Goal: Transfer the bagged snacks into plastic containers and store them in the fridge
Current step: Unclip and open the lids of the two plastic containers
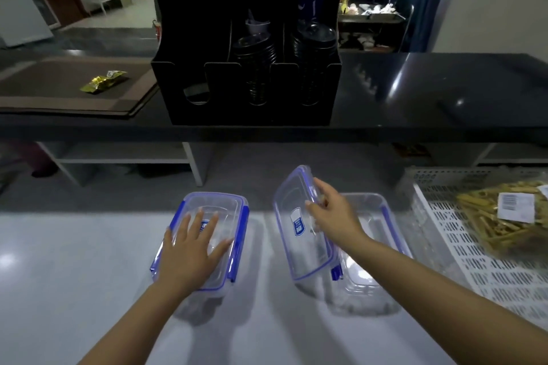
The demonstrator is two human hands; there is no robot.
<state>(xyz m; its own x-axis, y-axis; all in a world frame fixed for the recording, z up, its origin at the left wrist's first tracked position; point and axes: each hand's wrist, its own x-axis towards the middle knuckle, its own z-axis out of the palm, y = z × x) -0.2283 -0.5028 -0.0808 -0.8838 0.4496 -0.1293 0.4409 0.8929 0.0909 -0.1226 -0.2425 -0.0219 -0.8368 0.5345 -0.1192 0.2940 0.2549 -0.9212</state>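
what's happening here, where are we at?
A person is opening clear plastic containers on a white counter. The right hand grips a blue-trimmed lid, tilted up off the right container, which is open and looks empty. The left hand rests flat on the left container, whose lid is still on. The bag of snacks lies unopened, as far as one can tell, in a white perforated tray to the right. Nothing has been transferred yet.

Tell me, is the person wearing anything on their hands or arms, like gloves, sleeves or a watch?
Nothing shows. The left hand and right hand are bare, without gloves or rings, and both forearms are uncovered up to the frame's edge: no sleeves, watch or bracelet.
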